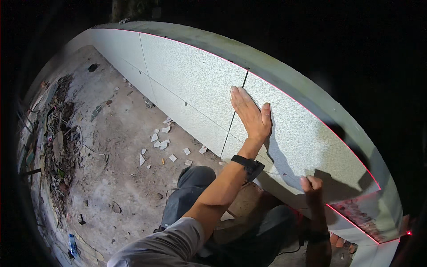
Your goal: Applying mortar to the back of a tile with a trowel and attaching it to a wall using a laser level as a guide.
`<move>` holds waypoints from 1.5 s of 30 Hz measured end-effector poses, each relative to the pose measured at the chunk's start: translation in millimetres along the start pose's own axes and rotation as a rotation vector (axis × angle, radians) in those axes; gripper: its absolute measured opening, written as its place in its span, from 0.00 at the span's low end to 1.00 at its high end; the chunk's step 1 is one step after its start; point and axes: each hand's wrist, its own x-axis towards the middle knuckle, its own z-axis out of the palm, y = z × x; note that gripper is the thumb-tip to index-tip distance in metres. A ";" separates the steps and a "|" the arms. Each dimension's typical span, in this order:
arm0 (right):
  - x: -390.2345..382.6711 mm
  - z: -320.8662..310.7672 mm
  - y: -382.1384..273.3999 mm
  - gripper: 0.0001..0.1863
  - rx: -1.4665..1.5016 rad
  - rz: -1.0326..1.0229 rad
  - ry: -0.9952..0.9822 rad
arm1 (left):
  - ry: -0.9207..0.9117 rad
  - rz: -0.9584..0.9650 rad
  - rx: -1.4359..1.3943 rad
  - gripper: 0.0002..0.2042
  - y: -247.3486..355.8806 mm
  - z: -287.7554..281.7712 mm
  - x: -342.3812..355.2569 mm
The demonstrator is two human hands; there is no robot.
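My left hand (251,113) lies flat on a large speckled light tile (293,129) on a low wall, fingers stretched out and thumb apart. Its fingertips are close to the dark upright gap (233,113) between this tile and the neighbouring tile (191,75). A black watch (250,166) is strapped round the left wrist. My right hand (312,184), partly in shadow, is closed in a fist at the lower part of the same tile; nothing shows sticking out of it. Whether the fist touches the tile, I cannot tell.
A red laser line (311,113) runs along the tiles' top edge below the concrete wall top (284,66). At the lower right is an untiled patch (362,218). White tile shards (162,138) litter the dusty floor (120,178). Debris (58,147) and a plastic bottle (73,244) lie at left.
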 end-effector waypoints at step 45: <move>66.8 138.1 -6.8 0.23 -0.002 0.225 0.147 | -0.318 -0.480 -0.203 0.59 -53.3 -35.3 -113.4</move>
